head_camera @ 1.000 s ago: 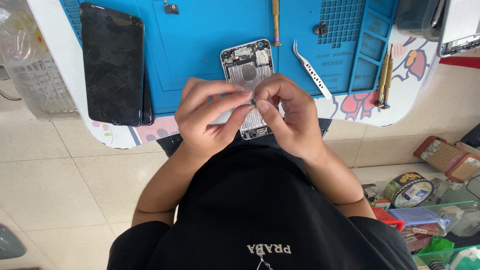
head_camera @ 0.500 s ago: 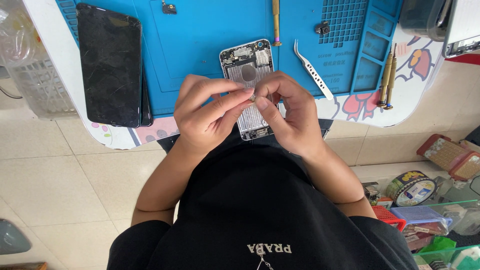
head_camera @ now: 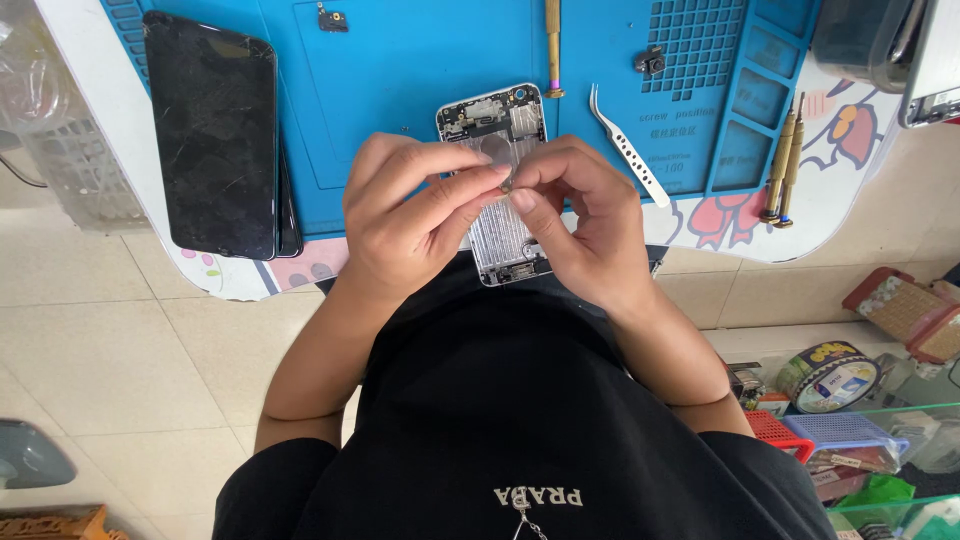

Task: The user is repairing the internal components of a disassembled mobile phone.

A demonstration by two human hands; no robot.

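Head view, hands: the left hand (head_camera: 415, 215) and the right hand (head_camera: 580, 225) meet fingertip to fingertip above the opened phone shell (head_camera: 497, 190), both narrowed to a pinch.
Head view, left hand: thumb and forefinger are closed on a tiny dark part (head_camera: 507, 185); the other fingers are curled in.
Head view, right hand: thumb and forefinger are pressed together at the same small part, touching it from the other side. It is too small to tell which hand carries most of it.
Head view, phone shell: it lies on the blue work mat (head_camera: 400, 90), back down with its insides showing, the lower end reaching over the table edge toward the person's black shirt (head_camera: 520, 420). The hands hide its middle.
Head view, screen: the detached black phone screen (head_camera: 212, 135) lies flat at the left end of the mat, well apart from the shell.
Head view, tools: the tweezers (head_camera: 628, 145) lie just right of the shell, untouched. A screwdriver (head_camera: 551, 45) rests above it, and two more screwdrivers (head_camera: 782, 165) lie at the right edge of the mat.
Head view, progress: judging from how things lie, the phone is already opened and its screen is off. One small part is out in the fingers. The shell still shows parts at top and bottom, so the work looks partway through.
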